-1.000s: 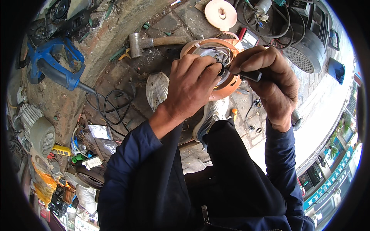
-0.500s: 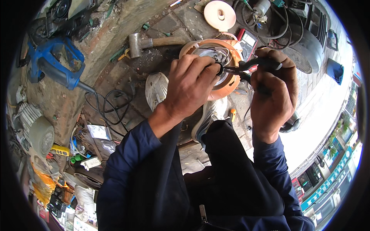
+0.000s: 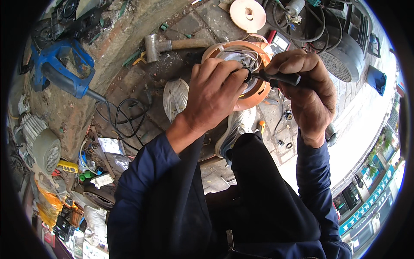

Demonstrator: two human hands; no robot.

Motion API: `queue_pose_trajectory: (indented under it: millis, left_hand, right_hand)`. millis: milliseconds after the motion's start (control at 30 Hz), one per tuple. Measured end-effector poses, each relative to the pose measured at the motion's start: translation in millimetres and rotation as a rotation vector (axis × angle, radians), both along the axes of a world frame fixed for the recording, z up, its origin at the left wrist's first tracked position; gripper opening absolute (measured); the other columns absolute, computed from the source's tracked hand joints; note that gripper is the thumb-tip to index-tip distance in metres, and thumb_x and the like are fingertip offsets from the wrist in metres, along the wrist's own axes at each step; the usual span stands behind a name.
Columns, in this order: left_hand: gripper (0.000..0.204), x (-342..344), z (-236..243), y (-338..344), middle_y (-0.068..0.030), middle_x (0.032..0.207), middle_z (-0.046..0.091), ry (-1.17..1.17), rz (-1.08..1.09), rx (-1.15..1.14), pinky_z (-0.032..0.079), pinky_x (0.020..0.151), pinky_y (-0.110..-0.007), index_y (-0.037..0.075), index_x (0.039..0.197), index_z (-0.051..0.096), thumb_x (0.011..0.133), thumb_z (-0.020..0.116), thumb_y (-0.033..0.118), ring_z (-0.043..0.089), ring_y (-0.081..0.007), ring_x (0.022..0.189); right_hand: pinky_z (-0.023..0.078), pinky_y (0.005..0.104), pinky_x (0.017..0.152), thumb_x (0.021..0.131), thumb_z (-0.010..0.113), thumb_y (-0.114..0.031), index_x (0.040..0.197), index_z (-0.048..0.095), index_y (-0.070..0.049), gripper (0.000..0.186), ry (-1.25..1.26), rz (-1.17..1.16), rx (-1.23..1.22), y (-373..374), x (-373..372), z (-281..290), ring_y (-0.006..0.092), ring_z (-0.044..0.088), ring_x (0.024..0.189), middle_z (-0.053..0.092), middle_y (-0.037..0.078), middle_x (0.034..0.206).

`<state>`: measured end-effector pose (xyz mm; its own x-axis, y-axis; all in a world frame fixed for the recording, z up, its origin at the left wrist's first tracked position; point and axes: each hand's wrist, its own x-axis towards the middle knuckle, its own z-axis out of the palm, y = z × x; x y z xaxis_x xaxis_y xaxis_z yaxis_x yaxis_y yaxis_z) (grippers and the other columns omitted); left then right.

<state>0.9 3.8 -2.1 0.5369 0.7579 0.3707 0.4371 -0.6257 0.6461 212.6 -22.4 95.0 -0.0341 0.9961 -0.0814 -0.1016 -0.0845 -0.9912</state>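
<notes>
Between the fingertips of my left hand [image 3: 213, 90] is a small round black part [image 3: 247, 75], partly covered by the fingers. My right hand [image 3: 310, 88] grips pliers [image 3: 288, 78] with black handles, their jaws pointing left and meeting the black part. Both hands are over a round orange plastic housing [image 3: 252, 104] with a metallic inside and thin wires. The hands hide much of that housing. It stands on the paving between my shoes, of which the left shoe [image 3: 174, 97] is pale and ridged.
Beyond the housing lie a hammer [image 3: 152, 48], a pink round lid [image 3: 247, 16] and a red-edged meter [image 3: 280, 42]. A grey motor [image 3: 338, 64] stands at the far right. On the left are a blue power tool [image 3: 64, 71] with a trailing cable and a finned motor [image 3: 45, 151].
My right hand has turned, and the pliers' handles are closer together. My left hand stays almost in place, still pinching the black part.
</notes>
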Motion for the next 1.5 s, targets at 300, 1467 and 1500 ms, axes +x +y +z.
queue_pose_trajectory:
  millis: [300, 1467, 1500]
  left_hand:
    - [0.036, 0, 0, -2, 0.0014, 0.119, 0.069, 0.006, 0.007, -0.036, 0.044, 0.088, -0.042, 0.011, 0.112, 0.073, 0.08, 0.088, 0.016, 0.062, -0.0247, 0.11]
    - [0.034, 1, 0, -3, 0.0035, 0.118, 0.072, 0.007, 0.028, -0.038, 0.044, 0.089, -0.041, 0.013, 0.113, 0.076, 0.081, 0.088, 0.015, 0.064, -0.023, 0.108]
    - [0.034, 1, 0, -3, 0.0034, 0.118, 0.072, -0.002, 0.028, -0.036, 0.044, 0.089, -0.04, 0.013, 0.113, 0.076, 0.081, 0.088, 0.015, 0.064, -0.023, 0.108]
  right_hand:
    - [0.052, 0.0342, 0.104, 0.077, 0.044, 0.012, 0.118, 0.069, 0.007, 0.048, -0.022, 0.104, -0.003, 6, 3, 2, 0.0233, 0.068, 0.115, 0.07, 0.015, 0.121]
    - [0.062, 0.0324, 0.081, 0.085, 0.038, 0.004, 0.118, 0.058, 0.011, 0.039, -0.008, -0.242, 0.024, 3, -19, -9, 0.0272, 0.074, 0.089, 0.073, 0.029, 0.109]
    - [0.061, 0.031, 0.079, 0.085, 0.039, 0.003, 0.12, 0.059, 0.011, 0.041, -0.043, -0.222, -0.006, 2, -17, -6, 0.0256, 0.073, 0.087, 0.074, 0.029, 0.11]
